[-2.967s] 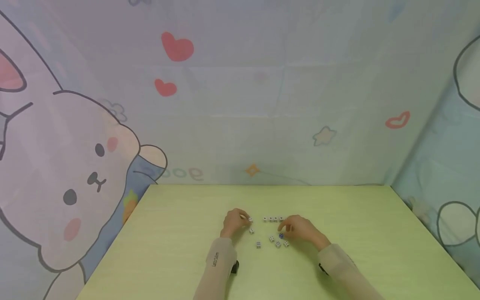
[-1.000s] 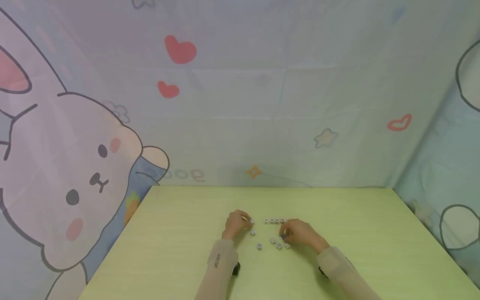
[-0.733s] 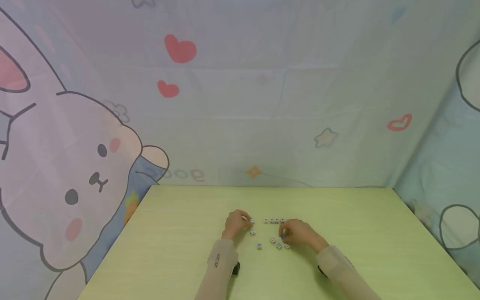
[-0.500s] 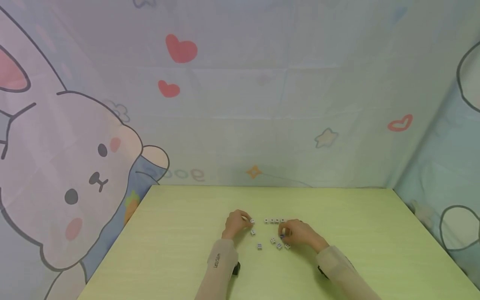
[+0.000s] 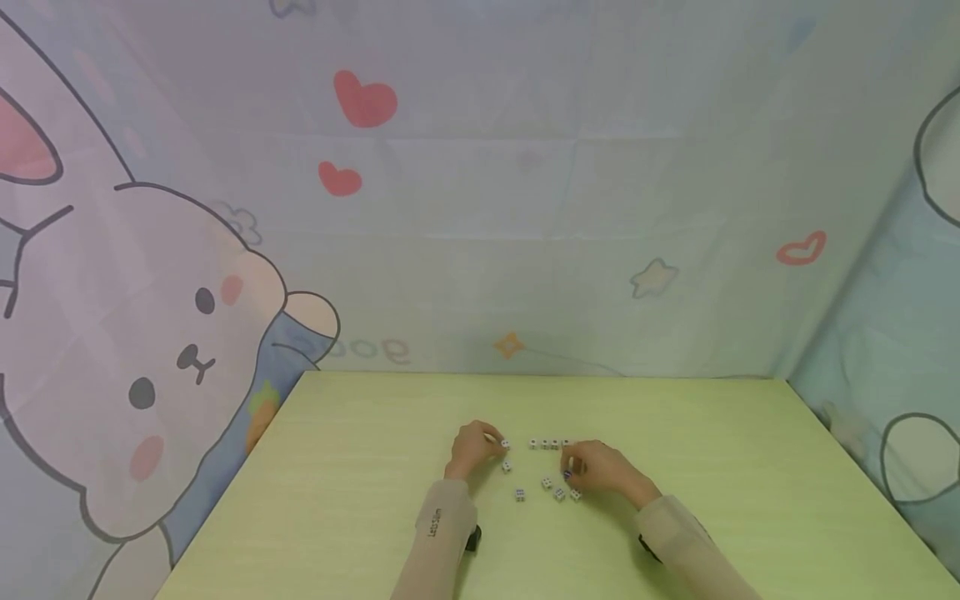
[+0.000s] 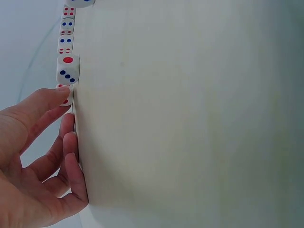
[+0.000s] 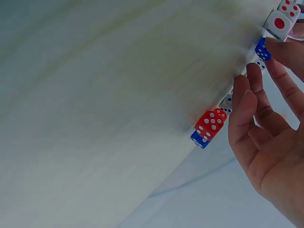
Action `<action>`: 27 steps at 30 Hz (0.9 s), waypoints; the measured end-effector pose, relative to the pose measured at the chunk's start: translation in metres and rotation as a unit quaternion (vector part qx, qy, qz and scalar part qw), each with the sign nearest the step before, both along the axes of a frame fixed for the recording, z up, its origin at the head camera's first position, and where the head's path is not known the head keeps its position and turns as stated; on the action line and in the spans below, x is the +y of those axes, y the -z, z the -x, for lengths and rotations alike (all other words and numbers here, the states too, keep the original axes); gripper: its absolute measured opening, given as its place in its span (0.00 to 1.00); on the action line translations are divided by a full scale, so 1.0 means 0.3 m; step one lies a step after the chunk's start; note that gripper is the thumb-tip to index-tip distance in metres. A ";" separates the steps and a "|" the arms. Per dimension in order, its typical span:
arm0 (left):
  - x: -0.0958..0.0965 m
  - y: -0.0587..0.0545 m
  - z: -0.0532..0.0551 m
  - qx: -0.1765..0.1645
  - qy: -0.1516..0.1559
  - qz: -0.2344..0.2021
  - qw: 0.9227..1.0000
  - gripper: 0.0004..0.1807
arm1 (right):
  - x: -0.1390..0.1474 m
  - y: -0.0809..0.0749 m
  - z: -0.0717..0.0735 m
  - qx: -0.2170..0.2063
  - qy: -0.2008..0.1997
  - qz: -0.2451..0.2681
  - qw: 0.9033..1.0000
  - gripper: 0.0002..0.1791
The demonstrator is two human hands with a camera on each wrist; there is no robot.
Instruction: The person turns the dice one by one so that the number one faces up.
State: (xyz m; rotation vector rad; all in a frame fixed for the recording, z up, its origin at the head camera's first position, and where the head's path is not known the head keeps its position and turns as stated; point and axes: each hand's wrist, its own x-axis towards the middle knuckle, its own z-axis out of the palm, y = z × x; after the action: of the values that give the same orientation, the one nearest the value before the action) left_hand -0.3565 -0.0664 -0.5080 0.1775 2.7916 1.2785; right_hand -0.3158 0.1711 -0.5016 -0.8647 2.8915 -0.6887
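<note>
Blue with white dots, found one die (image 7: 262,50) gripped between thumb and finger of the right hand (image 5: 602,467), near the counter (image 5: 360,500); could not tell whether lifted or resting. Saw the other right fingers bent beside it. Made out red dice (image 7: 209,124) and a second blue die (image 7: 199,139) near that hand in the right wrist view. Found three loose dice (image 5: 558,494) on the near side of the gripped one, and a lone die (image 5: 521,495) farther left. Noticed a row of four white dice (image 5: 545,444) on the far side, ending beside the right hand. Saw a white die (image 5: 506,445) pinched by the left hand (image 5: 470,448), with its remaining fingers curled, and another die (image 5: 507,467) just on its near side. Noted two beige sleeves (image 5: 446,517). Beyond the counter, saw a pale cloth (image 5: 487,183) printed with a rabbit (image 5: 90,283) and red hearts (image 5: 365,102).
</note>
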 end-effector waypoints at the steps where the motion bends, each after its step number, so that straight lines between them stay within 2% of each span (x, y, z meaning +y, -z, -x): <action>1: 0.001 0.001 0.001 -0.001 -0.001 0.001 1.000 0.06 | 0.000 0.001 -0.001 0.000 0.001 -0.001 1.000 0.05; 14: 0.001 0.005 0.002 -0.001 -0.003 0.006 1.000 0.07 | 0.001 -0.009 -0.013 -0.016 0.006 0.014 1.000 0.05; 27: 0.000 0.011 0.011 -0.005 -0.004 0.007 1.000 0.07 | 0.006 -0.010 0.004 -0.040 0.005 0.012 0.999 0.02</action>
State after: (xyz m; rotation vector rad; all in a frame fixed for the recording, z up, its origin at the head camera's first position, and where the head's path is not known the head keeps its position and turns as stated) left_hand -0.3597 -0.0664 -0.5113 0.1601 2.7947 1.2580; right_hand -0.3171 0.1730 -0.4987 -0.8063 2.8235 -0.7431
